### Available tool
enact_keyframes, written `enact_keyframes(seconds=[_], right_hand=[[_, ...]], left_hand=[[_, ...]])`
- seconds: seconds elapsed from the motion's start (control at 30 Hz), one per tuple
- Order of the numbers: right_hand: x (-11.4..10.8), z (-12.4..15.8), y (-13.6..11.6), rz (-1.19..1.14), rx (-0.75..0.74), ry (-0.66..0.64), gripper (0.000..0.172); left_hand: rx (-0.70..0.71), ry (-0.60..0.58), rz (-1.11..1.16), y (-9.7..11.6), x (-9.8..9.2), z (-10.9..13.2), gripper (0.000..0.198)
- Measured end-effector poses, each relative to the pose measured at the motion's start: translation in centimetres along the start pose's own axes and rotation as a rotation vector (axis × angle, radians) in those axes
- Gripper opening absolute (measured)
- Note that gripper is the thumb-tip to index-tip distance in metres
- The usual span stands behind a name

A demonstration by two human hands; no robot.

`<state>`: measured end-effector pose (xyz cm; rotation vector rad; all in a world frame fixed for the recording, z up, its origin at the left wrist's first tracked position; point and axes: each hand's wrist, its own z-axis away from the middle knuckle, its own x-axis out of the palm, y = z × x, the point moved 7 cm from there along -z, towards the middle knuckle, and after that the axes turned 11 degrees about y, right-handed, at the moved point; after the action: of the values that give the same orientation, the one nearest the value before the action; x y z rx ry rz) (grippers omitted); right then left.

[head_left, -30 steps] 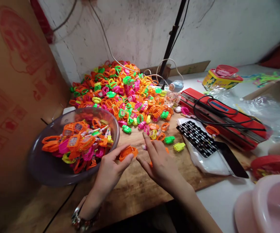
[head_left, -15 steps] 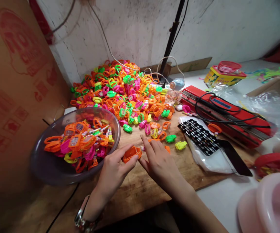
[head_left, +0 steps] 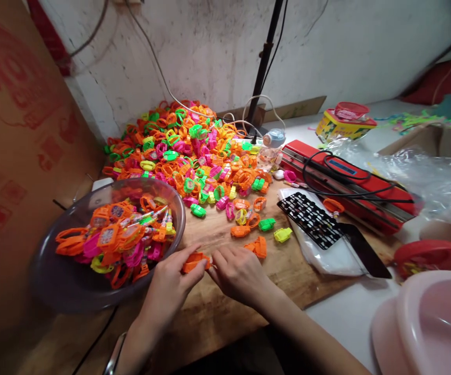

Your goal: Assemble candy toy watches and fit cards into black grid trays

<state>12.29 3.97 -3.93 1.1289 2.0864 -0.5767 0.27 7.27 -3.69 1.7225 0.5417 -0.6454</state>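
Just right of the grey bowl [head_left: 65, 284], an orange toy watch [head_left: 195, 262] is pinched by the left hand [head_left: 171, 294] at its bowl-side end; its long axis is laid crosswise, away from the bowl; the far end is nipped by curled fingers of the right hand [head_left: 241, 273].

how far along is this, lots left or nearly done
Done: the bowl holds a modest heap of coloured pieces. In hand: the left hand and right hand both pinch one orange piece. Left: the pile behind looks far bigger than the bowl's share, and a few loose pieces lie nearby, so it is probably early on.
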Motion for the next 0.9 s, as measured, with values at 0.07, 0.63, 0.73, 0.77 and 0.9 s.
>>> enact_keyframes(seconds=[0.07,0.63,0.73,0.77,0.9], right_hand=[[0.5,-0.2,1.0,-0.063,0.029,-0.055,0.023],[9.3,0.4,18.9,-0.106,0.470,-0.794,0.030],[10.0,0.0,18.5,-0.111,0.466,-0.837,0.021],[10.2,-0.1,18.3,-0.106,0.461,-0.839,0.020],[10.8,-0.3,17.6,-0.058,0.452,-0.764,0.020]], left_hand=[[0.078,0.130,-0.089,0.1,-1.8,-0.4,0.039],[-0.016,0.338,-0.197,-3.8,8.7,-10.6,0.037],[-0.034,0.340,-0.045,-5.0,8.9,-11.2,0.024],[-0.030,0.340,0.017,-5.1,8.9,-11.1,0.024],[-0.105,0.384,0.265,-5.5,8.8,-9.8,0.037]])
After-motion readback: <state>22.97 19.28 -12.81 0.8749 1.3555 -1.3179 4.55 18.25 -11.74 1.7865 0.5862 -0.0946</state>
